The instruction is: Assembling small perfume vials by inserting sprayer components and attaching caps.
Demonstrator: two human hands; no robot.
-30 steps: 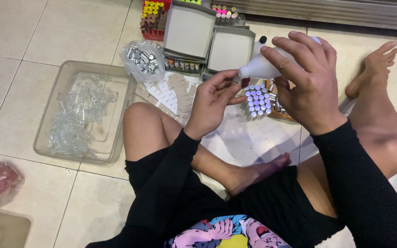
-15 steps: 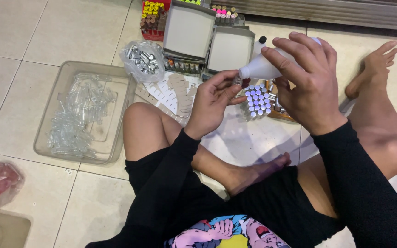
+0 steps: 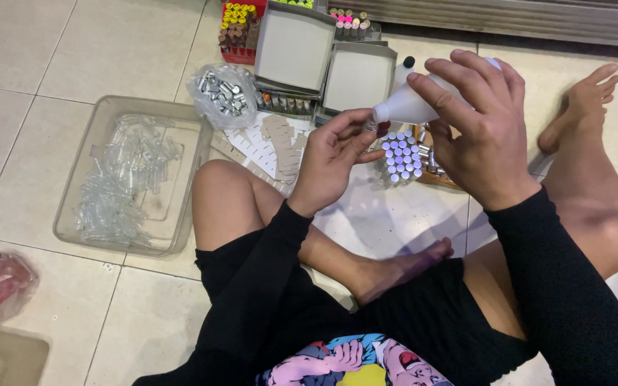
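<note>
Pale floor tiles [image 3: 44, 50], person seated cross-legged, black sleeves. Right hand [image 3: 477, 136] wraps a white squeeze bottle [image 3: 405, 107], fingers clamped round its body, bottle tilted with its nozzle pointing left and down. Left hand [image 3: 330, 161] pinches a small vial [image 3: 379, 130] between thumb and fingertips [image 3: 355, 143], fingers closed on it; the vial sits right at the nozzle tip, touching or nearly so (cannot tell which). Just beyond the left fingers stands one bundle of purple-capped vials [image 3: 400, 157], roughly twenty caps, too tight for an exact count. One clear plastic tray [image 3: 80, 214] of empty tubes lies to the left, well apart. One clear bag of metal caps [image 3: 221, 91] sits above it. Two open grey boxes [image 3: 355, 75] lie beyond the hands.
</note>
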